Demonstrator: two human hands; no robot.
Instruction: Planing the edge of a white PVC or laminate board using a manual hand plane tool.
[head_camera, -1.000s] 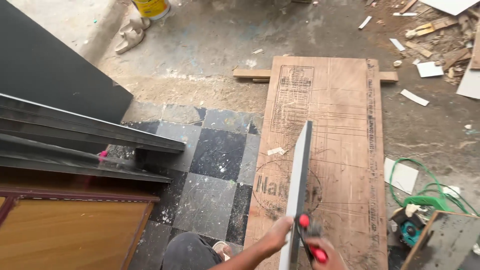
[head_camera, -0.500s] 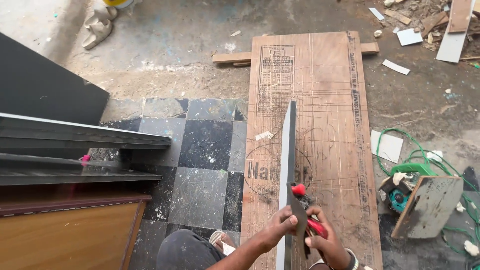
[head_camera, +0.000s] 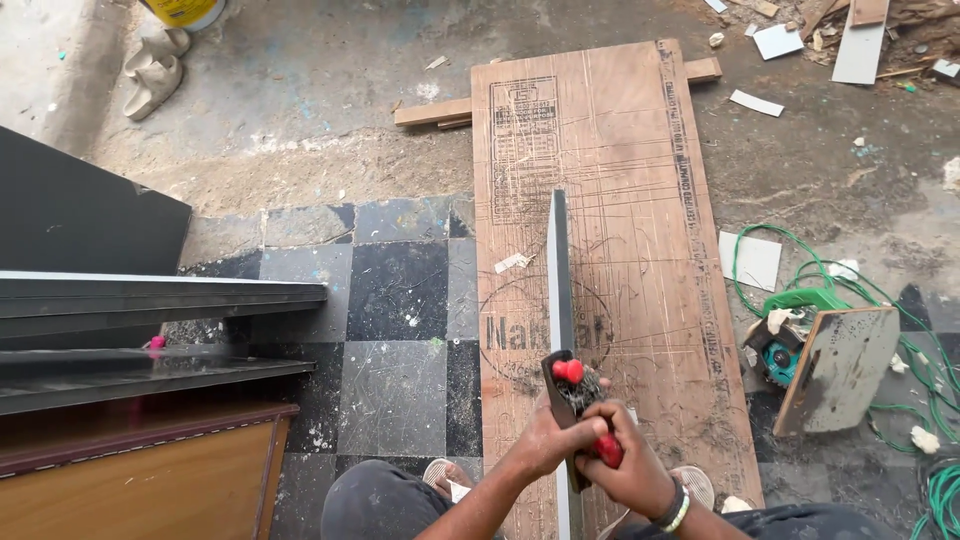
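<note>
1. Fingers of the right hand (head_camera: 628, 470) curl tight around the red rear handle of a hand plane (head_camera: 575, 400) at the lower centre of the frame.
2. Left hand (head_camera: 545, 440) presses against the plane's left side, fingers wrapped on its body just below the red front knob.
3. Plane sits on the top edge of a thin grey board (head_camera: 558, 290) that stands on edge, running up from the hands.
4. Under it lies a wide plywood sheet (head_camera: 620, 180) on the floor.
5. Right of the sheet, a green power saw (head_camera: 790, 345) rests among green cable.
</note>
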